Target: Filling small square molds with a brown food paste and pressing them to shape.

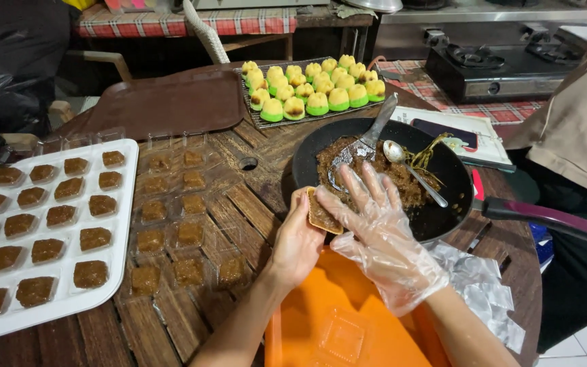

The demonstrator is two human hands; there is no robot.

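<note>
My left hand (298, 239), bare, holds a small clear square cup (321, 212) filled with brown sticky filling, just in front of a black pan (443, 217). My right hand (378, 228), in a loose clear plastic glove, rests its fingers on the cup's top, fingers spread toward the pan. The pan holds more brown filling (402, 180), a metal spatula (368, 139) and a spoon (409, 166). An orange tray (334, 326) with an empty clear cup lies under my wrists.
A white tray (120, 224) of filled cups sits at left, with more filled clear cups (188, 234) on the wooden table. A rack of green-and-yellow cakes (314, 88) stands behind. A brown tray (164, 102), gas stove (504, 68), booklet, foil pieces (484, 292) and a seated person (579, 136) are at right.
</note>
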